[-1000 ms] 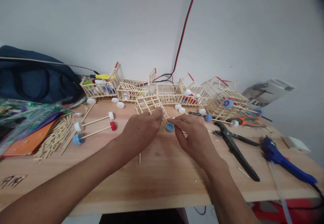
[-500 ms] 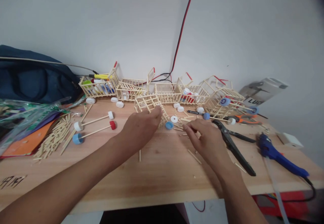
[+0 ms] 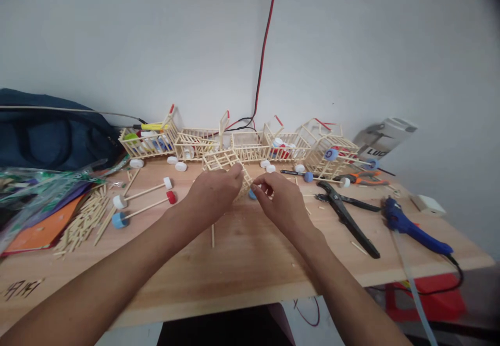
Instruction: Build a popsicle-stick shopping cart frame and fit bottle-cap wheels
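In the head view my left hand (image 3: 216, 189) is closed on the near side of a small cart basket (image 3: 224, 158) built from thin wooden sticks. Its fingers hide part of the basket. Close to the basket's right corner is my right hand (image 3: 279, 195), thumb and forefinger brought together. Whatever they may pinch is too small to make out. A blue bottle cap (image 3: 252, 195) shows partly beside these fingertips. One loose stick (image 3: 213, 235) lies below my left hand.
Finished stick carts (image 3: 152, 143) line the wall. Left are two cap-wheeled axles (image 3: 146, 209) and a stick pile (image 3: 84, 221). Black-handled pliers (image 3: 351, 226), orange pliers (image 3: 361, 179) and a blue glue gun (image 3: 416, 231) lie right. The table's front edge (image 3: 219, 309) is near me.
My right hand has moved left from the scattered sticks to the basket's right corner, now covering most of the blue cap. My left hand keeps its hold. The view has shifted slightly.
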Tool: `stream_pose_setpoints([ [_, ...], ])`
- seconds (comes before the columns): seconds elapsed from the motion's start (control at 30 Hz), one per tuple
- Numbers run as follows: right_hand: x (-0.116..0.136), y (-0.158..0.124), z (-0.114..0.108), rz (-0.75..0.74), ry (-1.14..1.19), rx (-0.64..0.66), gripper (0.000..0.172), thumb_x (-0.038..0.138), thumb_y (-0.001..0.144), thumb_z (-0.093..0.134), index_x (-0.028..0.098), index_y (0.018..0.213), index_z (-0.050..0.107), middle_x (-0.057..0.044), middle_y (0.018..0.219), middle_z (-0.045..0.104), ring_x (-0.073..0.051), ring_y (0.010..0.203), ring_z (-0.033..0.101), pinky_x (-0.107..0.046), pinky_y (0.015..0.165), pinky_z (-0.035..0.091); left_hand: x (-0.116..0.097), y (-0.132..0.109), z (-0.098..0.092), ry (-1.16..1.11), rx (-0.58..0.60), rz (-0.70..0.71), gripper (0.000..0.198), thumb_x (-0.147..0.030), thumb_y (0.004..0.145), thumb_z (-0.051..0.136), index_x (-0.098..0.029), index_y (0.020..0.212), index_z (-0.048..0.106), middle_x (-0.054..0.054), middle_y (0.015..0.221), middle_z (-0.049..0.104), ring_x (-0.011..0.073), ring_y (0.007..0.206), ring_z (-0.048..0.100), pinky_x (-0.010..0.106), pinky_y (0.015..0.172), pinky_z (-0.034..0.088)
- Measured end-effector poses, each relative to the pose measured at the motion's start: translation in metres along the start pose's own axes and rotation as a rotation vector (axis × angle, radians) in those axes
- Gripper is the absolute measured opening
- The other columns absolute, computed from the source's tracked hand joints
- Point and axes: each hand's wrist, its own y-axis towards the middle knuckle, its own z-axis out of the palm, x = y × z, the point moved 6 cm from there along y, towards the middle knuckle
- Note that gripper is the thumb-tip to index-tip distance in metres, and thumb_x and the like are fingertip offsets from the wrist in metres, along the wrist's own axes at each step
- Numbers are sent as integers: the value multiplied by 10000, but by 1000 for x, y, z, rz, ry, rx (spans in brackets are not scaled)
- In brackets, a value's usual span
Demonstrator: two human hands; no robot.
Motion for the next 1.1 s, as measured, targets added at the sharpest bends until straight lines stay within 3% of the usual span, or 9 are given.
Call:
stream_pose_setpoints([
  [0.33,9,5,9,33,-113,-25,137,200,843,493,189,724,559,-20,704,597,-150,660,513,-261,581,278,10,12,-10,-63,35,80,226,-93,875,468,-171,996,642,82,1014,606,172,691,642,258,544,431],
  [0.5,7,5,11,70,-93,-47,117,203,815,510,191,705,547,-8,692,592,-138,638,504,-253,581,290,16,21,-12,-76,-29,124,168,-99,873,486,-160,872,643,54,968,596,166,765,618,256,576,404],
  [0.67,4,5,14,82,-45,-45,117,207,807,511,195,696,543,2,670,582,-131,625,500,-250,580,299,16,24,-7,-90,-86,175,193,-117,891,464,-179,914,645,42,981,591,160,766,602,256,568,374],
  [1.1,-2,4,14,114,45,-25,118,194,801,519,192,683,518,20,655,565,-112,609,474,-242,582,297,19,34,-4,-146,-44,200,211,-80,869,469,-188,862,650,27,916,584,141,703,563,253,531,268],
])
